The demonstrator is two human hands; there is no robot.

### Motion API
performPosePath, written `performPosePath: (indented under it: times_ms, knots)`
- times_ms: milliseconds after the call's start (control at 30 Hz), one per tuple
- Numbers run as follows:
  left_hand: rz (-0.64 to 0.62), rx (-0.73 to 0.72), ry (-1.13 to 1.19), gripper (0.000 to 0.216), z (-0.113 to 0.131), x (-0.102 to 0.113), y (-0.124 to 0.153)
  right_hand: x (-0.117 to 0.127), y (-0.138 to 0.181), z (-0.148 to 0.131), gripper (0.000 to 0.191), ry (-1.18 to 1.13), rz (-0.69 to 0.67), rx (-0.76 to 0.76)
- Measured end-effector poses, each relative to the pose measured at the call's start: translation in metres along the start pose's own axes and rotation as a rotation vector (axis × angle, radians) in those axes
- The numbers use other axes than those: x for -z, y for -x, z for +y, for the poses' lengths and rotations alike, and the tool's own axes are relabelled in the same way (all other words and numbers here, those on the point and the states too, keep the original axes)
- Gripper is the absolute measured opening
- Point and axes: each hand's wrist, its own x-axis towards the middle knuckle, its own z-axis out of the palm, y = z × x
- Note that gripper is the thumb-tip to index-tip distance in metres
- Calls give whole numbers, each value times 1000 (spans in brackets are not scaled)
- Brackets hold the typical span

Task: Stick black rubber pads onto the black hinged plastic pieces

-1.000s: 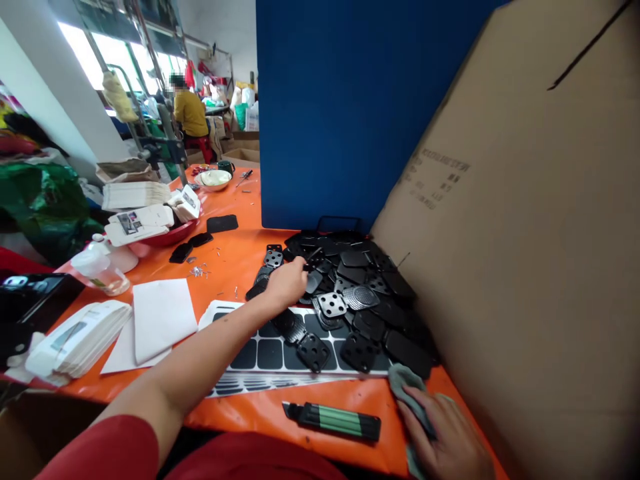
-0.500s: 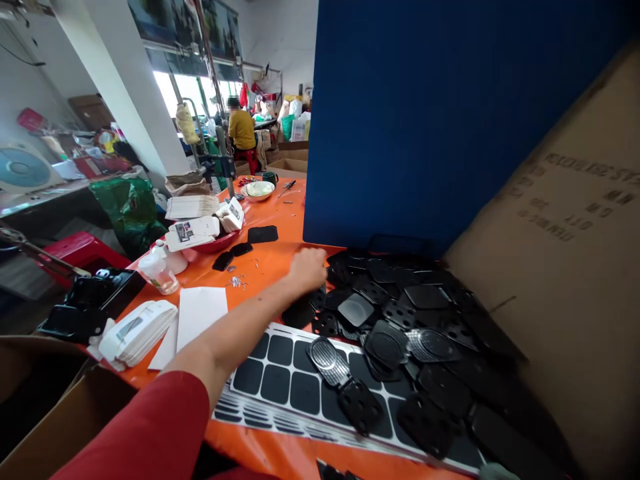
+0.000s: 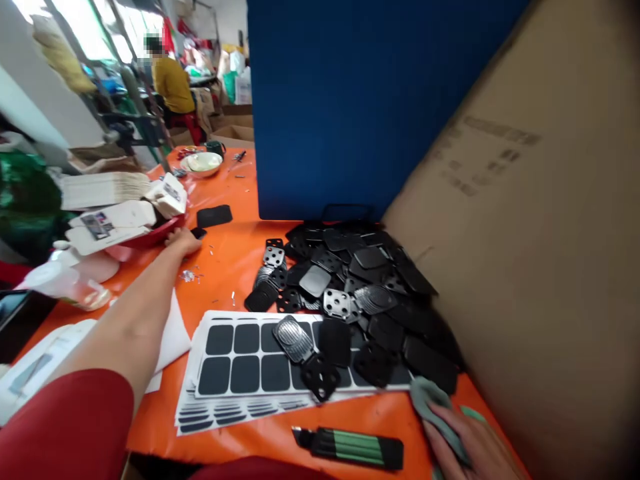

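- Your left hand point(image 3: 183, 241) is at a small flat black piece point(image 3: 200, 233), left on the orange table point(image 3: 233, 257); I cannot tell its grip.
- Your right hand point(image 3: 473, 443) holds a grey-green cloth point(image 3: 425, 392), near right.
- Likely picking up; next needs a secure pinch.

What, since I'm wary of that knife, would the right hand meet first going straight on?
Beyond the cloth it holds, the right hand would probably meet the nearest black plates or white sheet, not the knife; depth is unclear.

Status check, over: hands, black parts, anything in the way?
Left hand at small black piece by red basin, grip unclear. Right hand holding grey-green cloth. Black parts heaped, overlapping sheets. Possible obstacle: cutter near right hand.
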Motion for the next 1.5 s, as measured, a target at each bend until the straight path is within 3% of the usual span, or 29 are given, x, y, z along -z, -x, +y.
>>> performPosePath:
  times_ms: [167,400,533,600,667,767,900,1000,1133,1267,1333,1400,1500]
  knots:
    - [38,-85,-12,82,12,1,10,11,-12,-15,28,29,-9,10]
    - [92,-325,32,71,37,7,65,10,-15,-16,27,20,3,14]
    - [83,-537,89,58,47,19,123,10,-12,-15,36,163,38,-7]
    - [62,-720,145,53,46,23,165,16,-17,-22,43,301,107,-47]
    - [4,-879,205,53,42,25,211,24,-27,-40,44,284,176,-88]
    - [-130,-1010,229,56,34,21,278,36,-56,-88,34,-228,131,-200]
    - [-281,-1101,259,55,24,13,336,32,-96,-158,40,-1095,-307,-526]
    - [-337,-1117,333,58,17,6,354,16,-109,-187,40,-1347,-441,-591]
    - [-331,-1085,422,60,7,-5,358,1,-108,-196,32,-1469,-407,-638]
    - [-265,-1046,533,58,-1,-19,358,4,-111,-201,27,-1565,-448,-635]
    - [-231,-1011,705,56,-3,-23,358,7,-113,-209,28,-1669,-502,-689]
    - [-237,-891,1018,53,-1,-25,358,8,-110,-219,30,-1787,-562,-779]
    - [-446,-446,1606,49,9,-19,357,4,-98,-235,33,-1886,-607,-804]
